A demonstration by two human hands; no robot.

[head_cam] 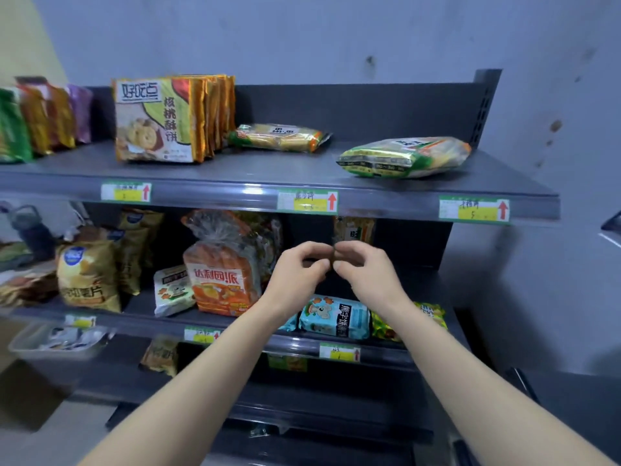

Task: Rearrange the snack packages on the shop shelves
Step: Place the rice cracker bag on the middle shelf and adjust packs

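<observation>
My left hand (295, 274) and my right hand (363, 274) hover side by side in front of the middle shelf (262, 344), fingers curled, fingertips nearly meeting, holding nothing that I can see. Behind them stands a narrow biscuit pack (353, 230). An orange bread bag (221, 264) stands left of my left hand. A blue bear-biscuit pack (336, 316) lies below my wrists, beside a yellow-green pack (430, 314). On the top shelf (201, 193) a row of gold walnut-cookie packs (161, 119) stands upright, while a flat cracker pack (279, 137) and a green-edged cracker pack (403, 158) lie down.
Several upright bags (43, 119) fill the top shelf's left end. Yellow chip bags (87, 274) and a small white pack (173, 289) stand on the middle shelf at the left. A clear tray (57, 343) juts out at lower left. Price labels (307, 200) line the shelf edges.
</observation>
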